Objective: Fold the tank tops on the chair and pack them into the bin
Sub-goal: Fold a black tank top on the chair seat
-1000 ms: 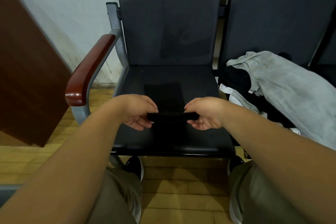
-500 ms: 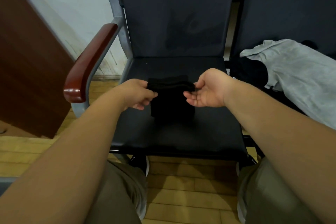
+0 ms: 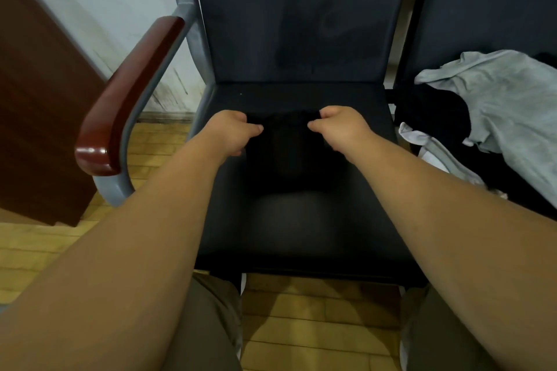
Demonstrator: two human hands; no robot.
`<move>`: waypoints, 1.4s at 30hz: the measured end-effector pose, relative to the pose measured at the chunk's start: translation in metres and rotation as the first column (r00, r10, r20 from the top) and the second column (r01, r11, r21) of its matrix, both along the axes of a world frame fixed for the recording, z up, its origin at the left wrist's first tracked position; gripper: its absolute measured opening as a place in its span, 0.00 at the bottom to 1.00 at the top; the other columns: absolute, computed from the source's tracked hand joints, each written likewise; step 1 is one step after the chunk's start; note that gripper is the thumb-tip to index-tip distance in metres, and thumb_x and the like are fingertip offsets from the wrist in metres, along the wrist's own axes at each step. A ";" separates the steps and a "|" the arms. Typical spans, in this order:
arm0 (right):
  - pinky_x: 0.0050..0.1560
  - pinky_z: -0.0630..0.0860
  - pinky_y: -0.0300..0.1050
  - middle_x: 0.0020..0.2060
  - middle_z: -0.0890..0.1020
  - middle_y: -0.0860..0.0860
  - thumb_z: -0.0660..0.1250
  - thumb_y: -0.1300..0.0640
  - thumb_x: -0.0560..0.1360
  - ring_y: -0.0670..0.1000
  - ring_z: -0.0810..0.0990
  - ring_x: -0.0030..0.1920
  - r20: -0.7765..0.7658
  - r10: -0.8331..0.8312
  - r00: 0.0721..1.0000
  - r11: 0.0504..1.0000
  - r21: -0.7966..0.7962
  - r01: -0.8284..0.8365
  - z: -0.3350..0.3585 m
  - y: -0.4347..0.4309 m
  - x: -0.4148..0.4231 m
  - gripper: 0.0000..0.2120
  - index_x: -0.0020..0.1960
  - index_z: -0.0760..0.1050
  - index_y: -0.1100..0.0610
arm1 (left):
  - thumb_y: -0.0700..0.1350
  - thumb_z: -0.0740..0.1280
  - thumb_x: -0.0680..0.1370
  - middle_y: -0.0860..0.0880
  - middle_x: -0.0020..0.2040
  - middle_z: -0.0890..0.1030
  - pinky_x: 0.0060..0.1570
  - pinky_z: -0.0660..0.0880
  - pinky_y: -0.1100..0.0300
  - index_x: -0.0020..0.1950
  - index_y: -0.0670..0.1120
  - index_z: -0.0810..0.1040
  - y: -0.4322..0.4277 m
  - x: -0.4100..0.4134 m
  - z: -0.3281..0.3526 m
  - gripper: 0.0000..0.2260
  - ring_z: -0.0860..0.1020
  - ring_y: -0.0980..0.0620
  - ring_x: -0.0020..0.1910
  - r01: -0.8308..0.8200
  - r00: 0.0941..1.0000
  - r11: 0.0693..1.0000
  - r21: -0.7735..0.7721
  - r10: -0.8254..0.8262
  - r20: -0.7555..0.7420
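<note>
both hands have carried the near edge of the black tank top (image 3: pixel 286 156) away from the body and over itself, toward the backrest (image 3: pixel 301 24). half a second ago that edge hung lifted between upturned palms; now the hands are knuckles-up and low over the seat. the black tank top lies on the middle of the dark chair seat (image 3: pixel 301 226) and is hard to tell from the upholstery. the left hand (image 3: pixel 233 132) and the right hand (image 3: pixel 340 129) each hold one far corner, fingers curled and pinching the cloth against the thumb. the hands are set apart, likely so the folded edge stays taut and lands square. this looks like a fold in half being laid down. a wooden armrest (image 3: pixel 126 93) is at the left. on the next seat to the right lies a heap of unfolded clothes, with a grey garment (image 3: pixel 506 105) on top. no bin is in view.
</note>
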State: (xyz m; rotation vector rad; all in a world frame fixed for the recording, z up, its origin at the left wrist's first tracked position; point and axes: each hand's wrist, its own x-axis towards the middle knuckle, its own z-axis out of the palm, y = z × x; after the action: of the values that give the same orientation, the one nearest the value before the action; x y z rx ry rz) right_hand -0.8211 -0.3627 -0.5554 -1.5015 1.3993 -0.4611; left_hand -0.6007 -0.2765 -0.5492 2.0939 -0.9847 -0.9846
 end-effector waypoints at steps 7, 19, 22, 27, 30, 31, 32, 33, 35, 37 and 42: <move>0.62 0.79 0.49 0.46 0.82 0.44 0.74 0.50 0.80 0.48 0.82 0.49 -0.002 -0.023 1.000 1.000 -0.012 0.023 -0.023 -0.012 0.008 0.05 0.54 0.81 0.48 | 0.47 0.74 0.81 0.43 0.52 0.80 0.55 0.85 0.46 0.48 0.49 0.76 -0.018 0.006 -0.017 0.08 0.80 0.44 0.52 -0.078 0.996 0.995 0.066 0.080 -0.042; 0.46 0.77 0.46 0.48 0.84 0.47 0.71 0.47 0.81 0.50 0.83 0.50 -0.187 0.033 0.982 0.983 -0.172 -0.066 -0.038 -0.014 0.014 0.06 0.56 0.82 0.45 | 0.47 0.75 0.81 0.40 0.52 0.82 0.51 0.86 0.42 0.53 0.43 0.80 -0.021 0.002 -0.025 0.09 0.83 0.38 0.50 -0.135 0.989 0.974 0.180 0.123 0.079; 0.47 0.76 0.45 0.50 0.83 0.47 0.71 0.48 0.81 0.50 0.82 0.51 -0.216 0.031 0.976 0.982 -0.178 -0.070 -0.039 -0.015 0.016 0.05 0.57 0.81 0.45 | 0.51 0.76 0.79 0.40 0.56 0.83 0.51 0.83 0.47 0.60 0.41 0.79 -0.023 0.004 -0.025 0.17 0.83 0.38 0.52 -0.091 0.967 0.980 0.179 0.044 0.252; 0.46 0.76 0.45 0.50 0.82 0.47 0.71 0.53 0.81 0.50 0.81 0.51 -0.210 -0.018 0.977 0.986 -0.167 -0.018 -0.034 -0.015 0.019 0.05 0.57 0.80 0.47 | 0.52 0.80 0.75 0.40 0.61 0.80 0.52 0.79 0.49 0.71 0.38 0.71 -0.024 0.002 -0.021 0.33 0.82 0.39 0.59 -0.107 0.954 0.981 0.164 0.055 0.296; 0.44 0.77 0.45 0.49 0.81 0.48 0.70 0.55 0.81 0.49 0.81 0.48 -0.169 -0.036 0.985 0.985 -0.170 0.007 -0.028 -0.012 0.018 0.04 0.53 0.77 0.47 | 0.47 0.81 0.74 0.41 0.56 0.82 0.49 0.82 0.48 0.60 0.40 0.78 -0.023 0.004 -0.020 0.20 0.82 0.42 0.54 -0.135 0.986 0.975 0.176 0.114 0.120; 0.42 0.76 0.44 0.51 0.81 0.48 0.70 0.55 0.80 0.48 0.80 0.47 -0.146 -0.050 0.988 0.986 -0.163 0.026 -0.024 -0.011 0.017 0.06 0.56 0.76 0.49 | 0.44 0.81 0.74 0.42 0.56 0.82 0.46 0.82 0.49 0.59 0.42 0.79 -0.022 0.005 -0.018 0.18 0.82 0.44 0.54 -0.159 0.987 0.973 0.168 0.156 0.026; 0.40 0.75 0.43 0.53 0.80 0.49 0.71 0.55 0.80 0.47 0.79 0.46 -0.111 -0.067 0.992 0.987 -0.150 0.050 -0.020 -0.011 0.017 0.11 0.60 0.75 0.51 | 0.41 0.80 0.74 0.43 0.58 0.81 0.43 0.80 0.51 0.60 0.43 0.79 -0.021 0.006 -0.017 0.17 0.81 0.46 0.54 -0.181 0.979 0.971 0.156 0.192 -0.060; 0.38 0.73 0.42 0.55 0.79 0.50 0.72 0.55 0.79 0.46 0.77 0.45 -0.072 -0.080 0.994 0.989 -0.129 0.070 -0.015 -0.009 0.016 0.16 0.64 0.73 0.53 | 0.40 0.79 0.73 0.43 0.59 0.80 0.41 0.79 0.52 0.61 0.44 0.79 -0.018 0.005 -0.014 0.19 0.80 0.47 0.54 -0.198 0.969 0.970 0.141 0.216 -0.123; 0.37 0.72 0.41 0.55 0.78 0.51 0.72 0.55 0.79 0.46 0.76 0.43 0.012 -0.095 0.995 0.994 -0.060 0.096 -0.004 -0.005 0.013 0.20 0.68 0.72 0.56 | 0.40 0.77 0.71 0.43 0.59 0.81 0.42 0.81 0.52 0.61 0.44 0.79 -0.015 0.003 -0.008 0.19 0.81 0.46 0.53 -0.226 0.943 0.969 0.096 0.242 -0.228; 0.41 0.78 0.45 0.50 0.80 0.53 0.73 0.55 0.76 0.51 0.80 0.44 0.055 -0.077 0.996 0.997 -0.010 0.077 0.006 -0.002 0.008 0.12 0.58 0.77 0.56 | 0.39 0.75 0.71 0.44 0.56 0.83 0.42 0.82 0.52 0.58 0.44 0.80 -0.010 0.000 0.001 0.16 0.83 0.47 0.51 -0.226 0.927 0.973 0.039 0.227 -0.299; 0.49 0.79 0.49 0.43 0.81 0.51 0.71 0.58 0.77 0.50 0.80 0.45 0.121 -0.001 0.993 1.000 0.006 0.001 0.032 0.014 -0.017 0.09 0.56 0.81 0.50 | 0.37 0.75 0.71 0.45 0.57 0.87 0.53 0.84 0.50 0.60 0.46 0.83 0.009 -0.011 0.021 0.17 0.85 0.44 0.58 -0.138 0.941 0.984 -0.115 0.094 -0.326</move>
State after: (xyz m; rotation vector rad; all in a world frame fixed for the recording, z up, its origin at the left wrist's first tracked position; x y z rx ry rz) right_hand -0.8381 -0.3489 -0.5234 -1.4439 1.3056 -0.5394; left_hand -0.6117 -0.2670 -0.5280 1.7869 -0.7322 -1.1194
